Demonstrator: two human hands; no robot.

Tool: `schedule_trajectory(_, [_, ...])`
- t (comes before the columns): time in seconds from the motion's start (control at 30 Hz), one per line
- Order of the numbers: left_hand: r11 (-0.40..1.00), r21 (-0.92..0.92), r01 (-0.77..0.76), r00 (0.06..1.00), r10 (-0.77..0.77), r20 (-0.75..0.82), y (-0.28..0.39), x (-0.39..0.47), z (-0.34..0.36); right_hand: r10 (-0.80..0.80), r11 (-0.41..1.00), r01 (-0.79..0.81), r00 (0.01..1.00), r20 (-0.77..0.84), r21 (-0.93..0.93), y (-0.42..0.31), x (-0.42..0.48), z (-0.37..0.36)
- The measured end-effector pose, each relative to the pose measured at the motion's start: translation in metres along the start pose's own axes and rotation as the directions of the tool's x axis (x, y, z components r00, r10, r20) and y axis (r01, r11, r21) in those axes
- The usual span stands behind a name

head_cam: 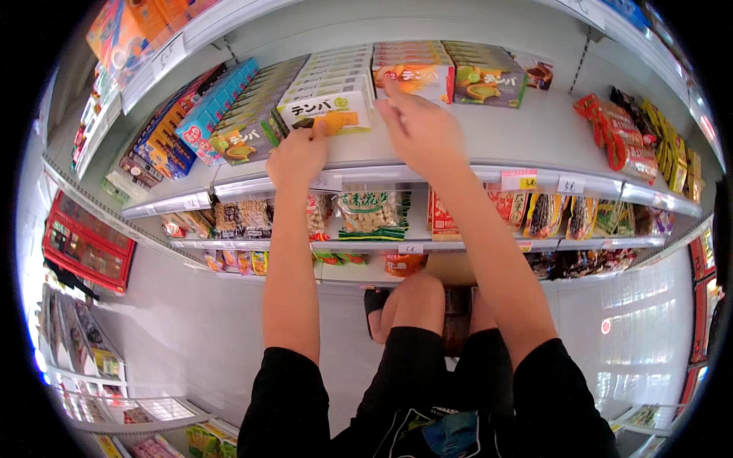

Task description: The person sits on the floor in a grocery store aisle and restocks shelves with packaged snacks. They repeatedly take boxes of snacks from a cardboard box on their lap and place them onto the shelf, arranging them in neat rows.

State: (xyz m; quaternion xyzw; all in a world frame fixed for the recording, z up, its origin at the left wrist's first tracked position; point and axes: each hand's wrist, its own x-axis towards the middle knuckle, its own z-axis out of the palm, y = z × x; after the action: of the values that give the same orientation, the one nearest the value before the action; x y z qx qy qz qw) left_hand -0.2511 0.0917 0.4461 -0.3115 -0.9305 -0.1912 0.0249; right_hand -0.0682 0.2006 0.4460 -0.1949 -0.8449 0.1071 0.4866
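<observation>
My left hand [298, 157] is at the lower left of the front white snack box [329, 109], thumb against its front face and fingers curled at its left side. That box heads a row of matching white boxes [343, 60]. My right hand [426, 129] is raised with fingers apart, holding nothing I can see. It is slightly blurred and overlaps the lower left of the orange-and-white snack boxes [424, 77]. Left of the white row stand dark grey-green boxes [243, 140]; a similar dark stack [487, 86] stands right of the orange ones.
A metal shelf edge [378, 173] with price tags runs under my forearms. Blue boxes [197, 134] stand farther left, and red snack bags [618, 134] lie at right. Bagged peanuts [369, 212] fill part of the shelf below. An upper shelf edge [229, 26] curves overhead.
</observation>
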Motion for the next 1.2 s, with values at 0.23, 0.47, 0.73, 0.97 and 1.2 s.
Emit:
schedule_trajectory(0.23, [0.996,0.009,-0.094,0.995,0.094,-0.029,-0.017,0.021,0.022,0.647,0.702,-0.587,0.763,-0.016,0.403,0.043,-0.24,-0.064])
schedule_trajectory(0.47, [0.939,-0.103,-0.327,0.912,0.285,-0.294,-0.037,0.04,0.034,0.62,0.677,-0.731,0.506,0.6,-0.085,-0.002,-0.457,-0.105])
schedule_trajectory(0.73, [0.709,-0.241,-0.663,0.632,0.358,-0.687,0.0,-0.086,0.061,0.382,0.81,-0.559,0.276,0.882,-0.176,-0.011,-0.493,-0.085])
schedule_trajectory(0.97, [0.777,-0.198,-0.597,0.715,0.628,0.307,0.001,-0.274,0.228,0.513,0.688,-0.669,0.177,0.84,-0.279,0.026,-0.5,-0.056])
schedule_trajectory(1.2, [0.628,-0.334,-0.703,-0.165,0.314,0.935,-0.071,-0.325,0.325,0.619,0.626,-0.693,0.161,0.769,-0.358,0.059,-0.496,-0.016])
